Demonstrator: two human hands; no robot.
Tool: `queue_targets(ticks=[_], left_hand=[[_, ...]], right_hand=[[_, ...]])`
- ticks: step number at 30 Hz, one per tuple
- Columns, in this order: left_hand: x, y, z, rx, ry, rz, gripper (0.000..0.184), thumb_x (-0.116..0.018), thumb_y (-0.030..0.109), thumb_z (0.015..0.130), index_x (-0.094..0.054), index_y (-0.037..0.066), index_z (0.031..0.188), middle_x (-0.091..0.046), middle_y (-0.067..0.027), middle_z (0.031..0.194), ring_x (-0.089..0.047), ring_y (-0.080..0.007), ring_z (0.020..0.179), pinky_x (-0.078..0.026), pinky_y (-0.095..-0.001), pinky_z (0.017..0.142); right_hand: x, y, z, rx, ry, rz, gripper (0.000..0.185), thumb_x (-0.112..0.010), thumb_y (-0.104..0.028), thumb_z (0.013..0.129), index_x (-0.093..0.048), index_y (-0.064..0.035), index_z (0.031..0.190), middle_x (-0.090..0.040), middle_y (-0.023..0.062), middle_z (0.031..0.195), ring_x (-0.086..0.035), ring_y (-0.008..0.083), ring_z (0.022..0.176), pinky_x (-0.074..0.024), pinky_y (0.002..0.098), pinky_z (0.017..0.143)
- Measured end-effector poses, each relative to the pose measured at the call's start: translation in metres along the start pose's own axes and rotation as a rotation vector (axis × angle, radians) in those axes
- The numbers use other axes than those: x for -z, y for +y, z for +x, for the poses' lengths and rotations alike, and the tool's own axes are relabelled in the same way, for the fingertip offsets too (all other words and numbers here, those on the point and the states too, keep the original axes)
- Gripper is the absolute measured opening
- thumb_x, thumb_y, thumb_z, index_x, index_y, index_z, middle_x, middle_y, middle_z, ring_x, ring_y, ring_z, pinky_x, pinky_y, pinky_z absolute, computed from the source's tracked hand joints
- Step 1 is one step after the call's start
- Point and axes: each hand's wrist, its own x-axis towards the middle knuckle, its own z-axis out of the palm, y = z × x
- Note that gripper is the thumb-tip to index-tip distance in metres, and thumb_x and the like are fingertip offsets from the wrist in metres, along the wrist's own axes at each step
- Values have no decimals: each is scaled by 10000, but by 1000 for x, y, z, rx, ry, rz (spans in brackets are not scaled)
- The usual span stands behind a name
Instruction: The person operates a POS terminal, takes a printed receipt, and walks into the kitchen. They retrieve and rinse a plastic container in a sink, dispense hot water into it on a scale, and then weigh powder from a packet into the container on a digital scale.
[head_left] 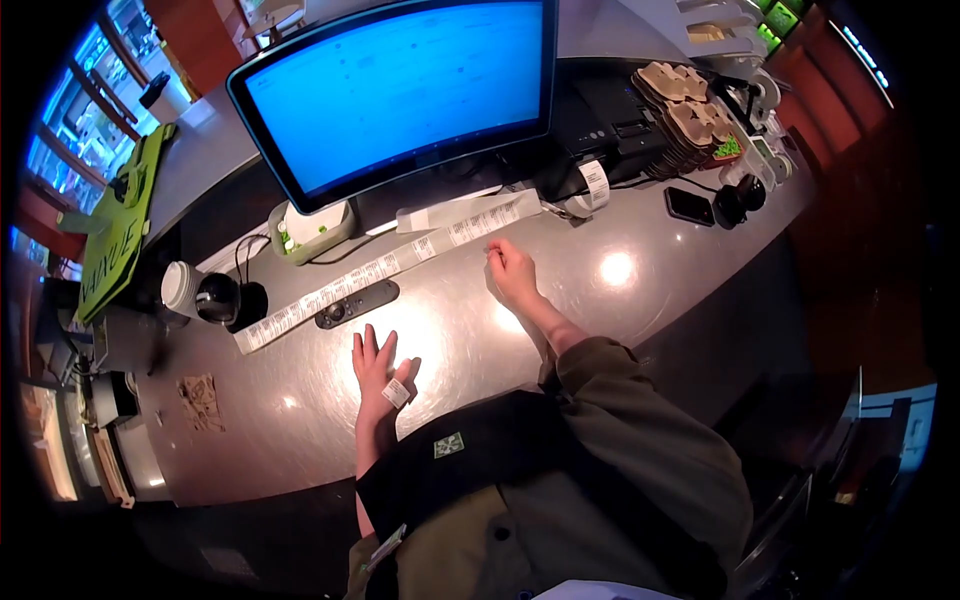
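My left hand is over the metal counter, fingers spread, with a small white printed label stuck near the base of its thumb. Just beyond its fingertips lies a black remote control. A long strip of printed labels stretches across the counter, from near the black-lidded cup at left to the printer. My right hand is closed near the strip's right part, fingers curled and thumb pressed in. Whatever may be between those fingertips is too small to make out.
A large blue-lit monitor stands behind the strip. To its right are a black printer with a label roll end, stacked cardboard cup carriers and a phone. Paper cups and a tub stand left.
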Motion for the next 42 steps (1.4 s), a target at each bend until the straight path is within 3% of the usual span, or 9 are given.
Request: queue_targets(ticks=[9,12,19,24,27,31,38,41,42], left_hand=[[-2,-8,1,-41,-87,51,616,-663,313,654,-464,41,1170,-223,-320,1294,-165,-467,1210,-193,-500,966],[-3,-16,0,-55,-102,37,646,-687,317,632,-460,48,1174,-220,-331,1289,-165,-475,1210,-200,-509,958],[-1,-10,0,-29,-110,64,638,-685,322,636,-468,42,1166,-212,-331,1293,-143,-467,1224,-190,-500,966],[-6,-21,-3,-30,-112,-19,645,-664,346,645,-464,27,1169,-176,-315,1318,-92,-449,1243,-148,-484,985],[-15,-38,-4,-94,-109,45,638,-649,362,650,-471,23,1160,-163,-304,1329,-66,-438,1251,-139,-478,990],[0,-13,-1,34,-168,-89,653,-638,394,669,-457,28,1179,-132,-298,1343,-29,-419,1264,-116,-477,995],[-2,-21,-1,18,-198,-92,669,-638,401,672,-449,17,1186,-118,-302,1346,-16,-427,1261,-116,-485,993],[3,-16,0,23,-209,-72,669,-640,398,667,-453,16,1183,-127,-308,1340,-26,-442,1254,-125,-493,989],[4,-13,1,20,-212,-67,669,-640,396,665,-454,16,1182,-130,-311,1337,-31,-448,1252,-129,-496,987]], right_hand=[[4,0,2,99,56,48,131,-492,-81,786,-562,-25,881,-598,98,720,-578,203,617,-446,293,561],[23,1,14,-76,44,198,142,-486,-105,778,-558,-49,887,-589,129,718,-590,242,613,-443,325,551],[103,-34,79,132,529,139,164,-471,-6,749,-538,-16,899,-553,90,876,-548,174,690,-422,259,563],[133,11,110,36,944,-168,265,-527,-69,735,-502,8,988,-529,107,931,-536,231,785,-410,293,762],[139,52,109,-212,619,300,330,-577,-145,746,-491,10,1024,-557,81,841,-539,183,756,-416,261,716],[166,34,80,-270,431,426,291,-578,-151,775,-531,-9,1025,-582,45,822,-526,119,762,-401,227,702],[186,83,27,-354,508,372,262,-569,-113,765,-525,11,992,-605,94,785,-558,131,715,-428,235,665],[189,105,15,-569,457,3,267,-541,-83,748,-518,14,996,-593,122,839,-560,177,745,-433,271,699],[185,102,19,-455,550,-102,269,-530,-79,744,-515,14,996,-582,130,875,-556,193,766,-431,283,711]])
